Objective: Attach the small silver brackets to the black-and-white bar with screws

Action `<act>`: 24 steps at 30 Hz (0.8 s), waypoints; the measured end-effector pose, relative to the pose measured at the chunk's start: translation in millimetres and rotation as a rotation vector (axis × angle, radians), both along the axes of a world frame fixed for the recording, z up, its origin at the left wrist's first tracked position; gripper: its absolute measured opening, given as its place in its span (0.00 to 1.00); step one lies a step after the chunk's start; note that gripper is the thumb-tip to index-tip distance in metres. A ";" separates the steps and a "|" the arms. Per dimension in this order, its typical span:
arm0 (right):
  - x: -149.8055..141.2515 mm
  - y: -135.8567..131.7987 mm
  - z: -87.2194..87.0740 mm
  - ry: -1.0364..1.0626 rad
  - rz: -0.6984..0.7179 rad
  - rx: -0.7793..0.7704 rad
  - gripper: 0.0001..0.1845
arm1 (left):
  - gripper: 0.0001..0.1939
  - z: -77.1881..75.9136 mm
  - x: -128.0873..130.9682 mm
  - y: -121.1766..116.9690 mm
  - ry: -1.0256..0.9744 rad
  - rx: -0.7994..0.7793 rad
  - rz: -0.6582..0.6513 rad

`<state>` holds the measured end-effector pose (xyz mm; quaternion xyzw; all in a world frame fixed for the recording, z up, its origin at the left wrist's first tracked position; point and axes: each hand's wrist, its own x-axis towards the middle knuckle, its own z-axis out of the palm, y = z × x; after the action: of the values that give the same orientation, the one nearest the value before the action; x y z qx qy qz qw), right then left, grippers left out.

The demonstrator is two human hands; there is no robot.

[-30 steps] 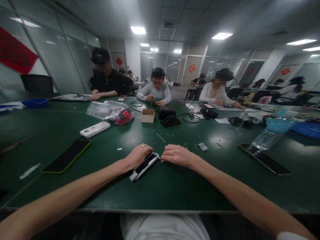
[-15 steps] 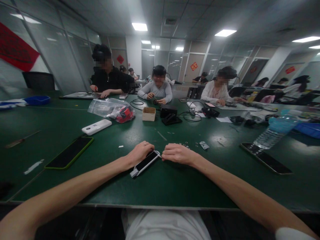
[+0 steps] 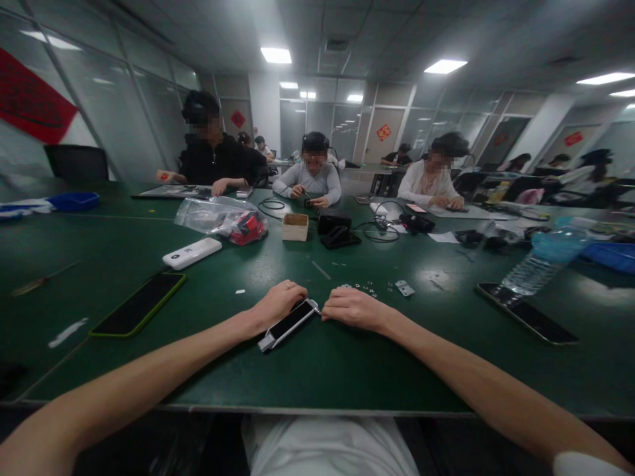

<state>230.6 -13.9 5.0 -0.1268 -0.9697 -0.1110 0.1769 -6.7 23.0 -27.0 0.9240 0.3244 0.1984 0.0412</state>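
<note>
A narrow device with a dark face and a pale silver frame point(image 3: 292, 324) lies slanted on the green table, its upper end toward my right hand. My left hand point(image 3: 278, 304) is closed along its far side, fingers curled near that upper end. My right hand point(image 3: 356, 308) has its fingertips pinched together right beside the same end. A tiny metallic bit shows between the device and those fingertips; whatever the pinch holds is too small to name. Several small rings point(image 3: 370, 288) and a little metal plate point(image 3: 405, 288) lie just beyond my right hand.
On the left are a green-edged phone point(image 3: 139, 305) and a white oblong device point(image 3: 192, 253). A water bottle point(image 3: 538, 261) leans across a dark phone point(image 3: 550, 325) on the right. A small box point(image 3: 295, 227) and a plastic bag point(image 3: 201, 215) stand farther back, before several co-workers.
My hands and the slanted device stay almost in place. Across the table, the left co-worker's hand with a small red item has shifted left, and the right co-worker's hands have moved slightly.
</note>
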 end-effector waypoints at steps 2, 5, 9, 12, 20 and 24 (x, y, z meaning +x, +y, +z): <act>0.2 -0.4 -2.1 0.021 -0.007 -0.006 0.14 | 0.09 -0.4 -0.2 0.0 -0.008 0.003 -0.005; 0.2 -0.3 -5.3 0.058 -0.012 -0.018 0.12 | 0.09 -2.0 -1.0 1.0 -0.017 0.000 -0.005; -1.3 -2.1 -11.0 0.146 -0.037 -0.041 0.12 | 0.09 -2.2 -1.0 1.0 -0.007 -0.012 0.009; -2.9 -5.7 -15.9 0.226 -0.069 -0.098 0.12 | 0.09 0.7 0.2 -1.2 -0.009 -0.016 0.014; -2.6 -6.1 -15.3 0.241 -0.084 -0.163 0.11 | 0.09 8.3 2.7 -5.3 0.007 -0.020 0.012; -2.2 -2.8 -6.6 0.117 -0.015 -0.041 0.11 | 0.10 5.9 1.1 -3.9 -0.011 -0.010 -0.003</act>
<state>228.5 -16.7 -1.5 -0.1438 -0.9588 -0.0847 0.2298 -5.5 19.1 -21.1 0.9232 0.3236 0.2016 0.0479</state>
